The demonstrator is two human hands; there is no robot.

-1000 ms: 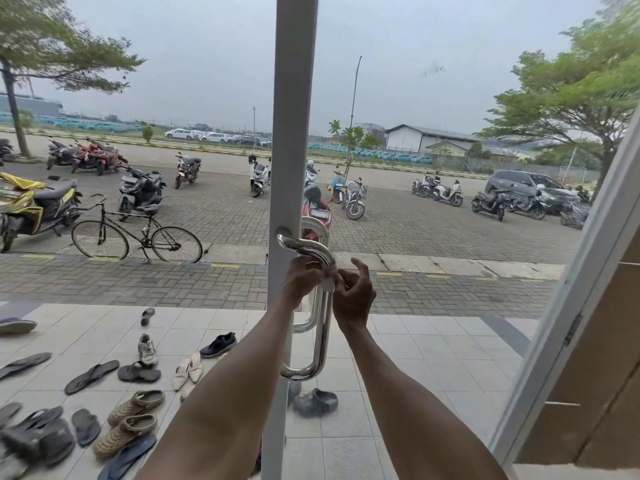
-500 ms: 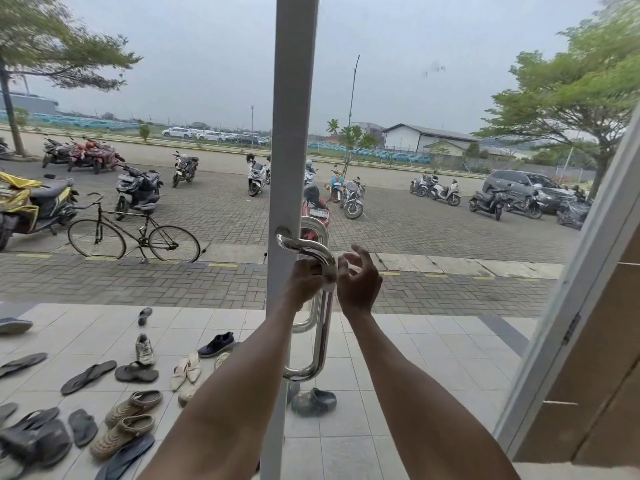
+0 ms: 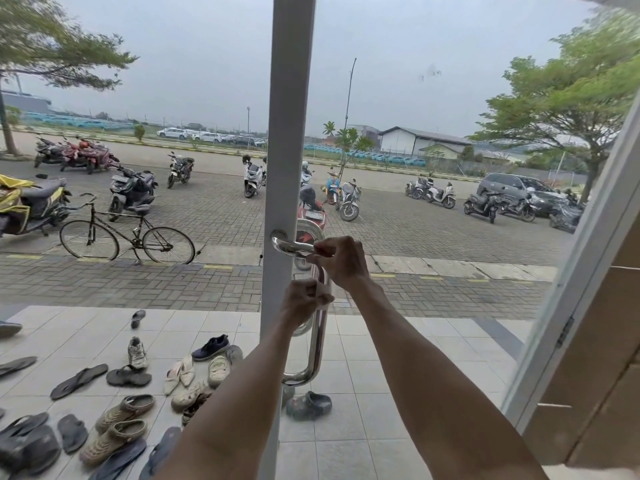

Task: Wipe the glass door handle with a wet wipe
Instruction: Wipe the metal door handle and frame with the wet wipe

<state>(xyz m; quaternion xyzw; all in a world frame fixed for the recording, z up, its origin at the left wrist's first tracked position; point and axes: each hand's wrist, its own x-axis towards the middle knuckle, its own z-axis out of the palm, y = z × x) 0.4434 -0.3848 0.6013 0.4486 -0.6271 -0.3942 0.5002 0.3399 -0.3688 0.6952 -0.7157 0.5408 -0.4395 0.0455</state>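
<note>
The white door frame [image 3: 292, 133] carries the steel handle [image 3: 317, 341] at its right edge. The right hand [image 3: 341, 261] pinches the handle's top bend; the left hand [image 3: 303, 301] closes around its vertical bar below. The wet wipe is not clearly visible.

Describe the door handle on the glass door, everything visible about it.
The door handle is a polished, chrome-looking metal tube bent into a tall D shape, standing upright on the white door frame. Its top arm leaves a round base plate; its bottom curves back to the frame. The right hand grips the upper bend, the left hand the bar just below. A matching handle shows through the glass behind.
</note>
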